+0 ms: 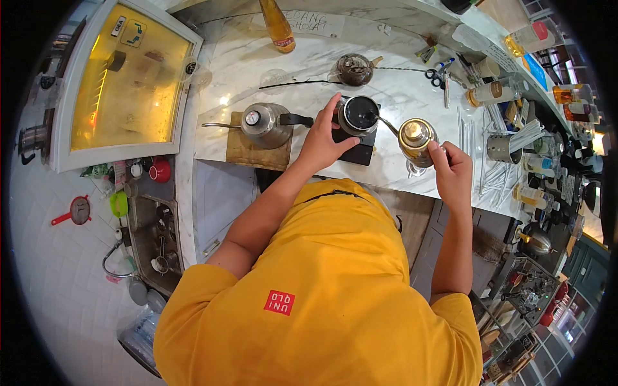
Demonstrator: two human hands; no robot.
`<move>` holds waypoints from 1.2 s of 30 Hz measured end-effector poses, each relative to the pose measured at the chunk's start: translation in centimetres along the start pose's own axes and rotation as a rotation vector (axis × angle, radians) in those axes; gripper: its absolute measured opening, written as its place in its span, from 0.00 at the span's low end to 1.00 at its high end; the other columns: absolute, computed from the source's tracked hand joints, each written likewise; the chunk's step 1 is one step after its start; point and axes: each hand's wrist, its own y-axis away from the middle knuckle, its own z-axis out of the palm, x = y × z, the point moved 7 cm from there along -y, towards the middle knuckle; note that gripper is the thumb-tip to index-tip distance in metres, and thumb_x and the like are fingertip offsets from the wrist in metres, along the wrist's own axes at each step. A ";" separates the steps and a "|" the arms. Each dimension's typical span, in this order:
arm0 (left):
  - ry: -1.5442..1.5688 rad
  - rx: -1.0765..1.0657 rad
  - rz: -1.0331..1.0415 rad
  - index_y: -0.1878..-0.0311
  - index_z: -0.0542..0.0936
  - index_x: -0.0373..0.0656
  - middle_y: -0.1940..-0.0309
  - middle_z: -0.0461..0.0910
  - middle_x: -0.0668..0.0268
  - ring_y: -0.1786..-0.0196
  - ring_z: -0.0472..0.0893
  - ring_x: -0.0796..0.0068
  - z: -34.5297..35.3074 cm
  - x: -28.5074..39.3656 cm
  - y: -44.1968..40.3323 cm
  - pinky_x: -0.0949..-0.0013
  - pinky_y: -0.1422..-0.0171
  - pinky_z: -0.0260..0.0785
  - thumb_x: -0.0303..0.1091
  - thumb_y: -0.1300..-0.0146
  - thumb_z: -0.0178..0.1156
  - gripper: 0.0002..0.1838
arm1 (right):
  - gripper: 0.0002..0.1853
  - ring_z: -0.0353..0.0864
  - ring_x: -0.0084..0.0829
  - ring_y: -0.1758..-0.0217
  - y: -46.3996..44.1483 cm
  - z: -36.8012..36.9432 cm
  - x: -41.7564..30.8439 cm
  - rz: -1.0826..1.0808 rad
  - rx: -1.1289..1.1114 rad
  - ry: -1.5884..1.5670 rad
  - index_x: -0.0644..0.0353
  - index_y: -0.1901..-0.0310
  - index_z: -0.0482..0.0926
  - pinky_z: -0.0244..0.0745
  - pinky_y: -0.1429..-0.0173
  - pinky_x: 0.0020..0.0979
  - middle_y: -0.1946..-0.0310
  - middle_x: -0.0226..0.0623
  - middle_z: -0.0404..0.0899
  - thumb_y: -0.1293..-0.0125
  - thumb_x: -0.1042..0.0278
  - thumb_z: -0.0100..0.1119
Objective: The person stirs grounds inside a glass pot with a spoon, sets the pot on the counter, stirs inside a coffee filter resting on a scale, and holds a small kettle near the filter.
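My left hand [325, 139] curves around the near left side of a round, shiny-rimmed cup [358, 132] with dark contents, thumb and fingers gripping its side. The cup stands on a black scale [356, 154]. In my right hand [449, 168] is a small metal gooseneck kettle [418, 138], held by its handle. Its thin spout reaches over the cup's right rim; whether liquid is flowing I cannot make out. To the left, a larger steel gooseneck kettle [265, 133] with a black handle rests on a brown mat [239, 151].
Behind the scale stands a glass pot [355, 69] with dark contents, beside a thin black stick [299, 83]. An amber bottle [278, 29] is at the back. Scissors [437, 77], straws [529, 135] and bottles crowd the right. A lit glass-door cabinet [132, 80] and sink [158, 238] lie left.
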 end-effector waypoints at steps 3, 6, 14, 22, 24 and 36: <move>0.001 0.003 0.006 0.17 0.52 0.54 0.35 0.71 0.53 0.47 0.81 0.60 0.0 -0.1 0.0 0.60 0.39 0.76 0.36 0.49 0.80 0.60 | 0.22 0.55 0.13 0.74 -0.3 0.2 0.2 -0.017 0.006 0.010 0.64 0.76 0.75 0.50 0.72 0.25 0.81 0.18 0.62 0.25 0.59 0.63; 0.006 0.006 0.008 0.17 0.52 0.54 0.35 0.71 0.53 0.48 0.81 0.60 0.1 -0.2 0.0 0.60 0.39 0.76 0.36 0.49 0.80 0.60 | 0.21 0.57 0.12 0.75 -0.8 0.6 0.9 0.018 0.017 -0.122 0.64 0.74 0.78 0.51 0.72 0.24 0.81 0.19 0.64 0.25 0.59 0.64; -0.011 0.003 0.002 0.17 0.52 0.54 0.34 0.71 0.53 0.48 0.81 0.60 0.1 -0.3 0.0 0.59 0.39 0.76 0.36 0.49 0.80 0.59 | 0.21 0.64 0.17 0.75 -1.0 -0.3 0.5 -0.022 0.009 -0.327 0.60 0.77 0.71 0.61 0.68 0.25 0.79 0.25 0.69 0.21 0.65 0.58; -0.008 -0.004 -0.002 0.17 0.52 0.55 0.34 0.70 0.53 0.48 0.81 0.60 0.1 -0.2 0.0 0.58 0.39 0.75 0.37 0.48 0.80 0.59 | 0.20 0.61 0.14 0.74 -0.5 -1.1 1.1 0.015 0.018 -0.183 0.61 0.75 0.75 0.57 0.69 0.23 0.79 0.21 0.67 0.23 0.62 0.61; -0.016 0.001 0.006 0.17 0.52 0.55 0.34 0.70 0.53 0.47 0.81 0.60 0.0 -0.2 0.0 0.58 0.39 0.75 0.37 0.48 0.79 0.59 | 0.20 0.59 0.12 0.73 -0.5 -0.9 1.6 0.008 0.003 -0.155 0.63 0.74 0.77 0.54 0.70 0.23 0.79 0.18 0.65 0.25 0.60 0.63; -0.007 -0.009 0.018 0.17 0.52 0.56 0.35 0.71 0.52 0.48 0.82 0.59 -0.1 -0.2 -0.1 0.59 0.40 0.76 0.36 0.48 0.79 0.60 | 0.21 0.56 0.12 0.75 -1.2 1.1 0.1 -0.001 -0.029 -0.087 0.63 0.75 0.76 0.50 0.73 0.25 0.81 0.17 0.63 0.25 0.60 0.63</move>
